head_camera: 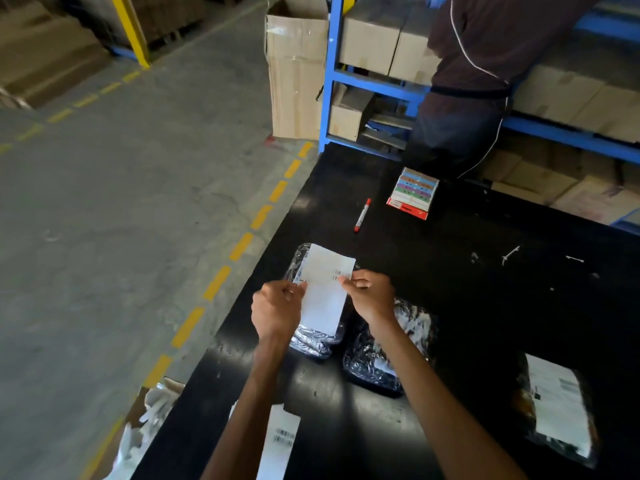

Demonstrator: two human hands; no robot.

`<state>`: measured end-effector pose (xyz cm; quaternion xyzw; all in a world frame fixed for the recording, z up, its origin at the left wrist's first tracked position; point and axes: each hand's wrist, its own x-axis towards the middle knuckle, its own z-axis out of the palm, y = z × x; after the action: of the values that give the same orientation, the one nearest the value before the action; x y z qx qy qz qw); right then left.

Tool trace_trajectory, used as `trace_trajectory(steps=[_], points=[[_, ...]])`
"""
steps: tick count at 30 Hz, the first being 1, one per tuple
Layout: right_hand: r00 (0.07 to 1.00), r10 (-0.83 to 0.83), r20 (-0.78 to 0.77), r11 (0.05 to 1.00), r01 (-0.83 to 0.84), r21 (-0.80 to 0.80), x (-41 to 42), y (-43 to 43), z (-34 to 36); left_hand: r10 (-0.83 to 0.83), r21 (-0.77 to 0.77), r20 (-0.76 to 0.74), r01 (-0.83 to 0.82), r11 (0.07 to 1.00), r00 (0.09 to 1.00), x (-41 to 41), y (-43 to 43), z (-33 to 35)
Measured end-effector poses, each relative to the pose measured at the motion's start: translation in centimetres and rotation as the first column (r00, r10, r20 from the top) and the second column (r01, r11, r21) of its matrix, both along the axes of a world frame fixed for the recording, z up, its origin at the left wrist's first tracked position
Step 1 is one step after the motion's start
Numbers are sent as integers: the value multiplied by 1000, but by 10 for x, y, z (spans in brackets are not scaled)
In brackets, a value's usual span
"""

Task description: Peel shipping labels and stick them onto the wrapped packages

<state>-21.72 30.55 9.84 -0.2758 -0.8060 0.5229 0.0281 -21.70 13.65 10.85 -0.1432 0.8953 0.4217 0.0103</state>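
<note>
Both hands hold one white shipping label [325, 299] over the black desk [485, 306]. The left hand [277, 310] pinches the label's left edge with thumb and fingers. The right hand [370, 296] pinches its right edge. The label is a long shape. Its long side runs away from the person, and the far end leans a little to the right. Small barcodes sit by the right edge, next to the right hand's fingers.

The label is just above a shiny wrapped package [311, 342]. That package lies flat on the desk and peeks out at both ends. A second wrapped package [372, 370] lies just beside it, under the right arm. A third package [557, 410], well off to the right, has a white label stuck on it. More labels [280, 441] lie by the desk's near edge. A red marker [362, 215] lies further away.
</note>
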Motion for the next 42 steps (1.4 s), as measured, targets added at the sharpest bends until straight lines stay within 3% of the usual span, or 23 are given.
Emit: trace_trajectory(steps=[9,12,15,18,20,22,24,26,28,30,36,39,42], points=[[998,-27,56,991,19,132,-14,-6,-15,-88,-269,23,91,959,996,-18,5,-5],[997,20,79,964,-40,263,-16,-6,-13,-140,-367,23,138,920,990,-22,5,-7],[977,68,203,843,-165,513,-22,-2,-8,-229,-496,47,222,839,972,-29,1,-5],[963,60,265,776,-211,594,-25,7,1,-260,-649,130,280,707,957,-36,-11,0],[974,52,220,766,-181,617,-17,11,5,-245,-658,109,255,709,963,-41,-22,0],[991,124,54,687,-125,716,-5,9,2,-324,-630,-62,215,746,944,-43,-28,-8],[965,257,-57,634,-124,764,3,-1,-8,-502,-605,-235,279,746,832,-46,-25,-22],[932,361,-23,604,-215,767,7,-15,-23,-700,-601,-230,467,648,676,-52,-21,-37],[902,424,81,544,-325,773,9,-25,-40,-812,-599,-131,607,522,569,-58,-19,-50],[885,439,152,511,-386,768,10,-27,-50,-831,-551,-60,676,489,552,-62,-20,-60],[883,436,174,481,-392,784,5,-25,-56,-815,-716,-34,554,424,578,-64,-16,-72],[885,432,176,482,-391,784,3,-23,-58,-799,-705,-42,549,449,599,-64,-13,-74],[888,433,158,505,-383,773,4,-25,-59,-800,-539,-117,639,549,588,-61,-12,-71]])
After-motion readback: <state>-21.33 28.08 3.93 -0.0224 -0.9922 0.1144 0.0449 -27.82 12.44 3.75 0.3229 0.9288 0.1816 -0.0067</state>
